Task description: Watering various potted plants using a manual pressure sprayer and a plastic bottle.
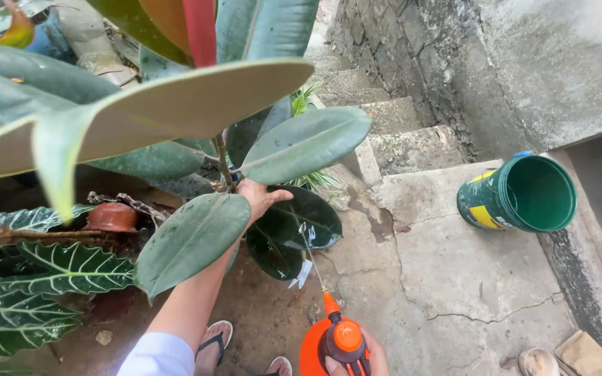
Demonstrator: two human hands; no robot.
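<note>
Right hand [357,361] is closing its grip around the handle of an orange pressure sprayer [334,341] at the bottom edge of view; only the fingers are showing, wrapped on the dark trigger part. The sprayer's thin wand is pointing up-left toward the plant. Left hand [259,198] is reaching forward with an open grip, fingers spread, palm pressing on a big dark green leaf [294,226] of the rubber plant [231,139], right by its stem [223,163]. White sleeve is showing at the left forearm. More broad leaves are hanging over the arm. Striped-vein leaves [43,278] are sitting lower left, with a terracotta pot [111,217] behind them. A green bucket [517,195] is lying tilted on the cracked concrete floor [454,271], well apart to the right. Stone steps [398,132] are running up beside a rough wall. Sandalled feet are showing below.
</note>
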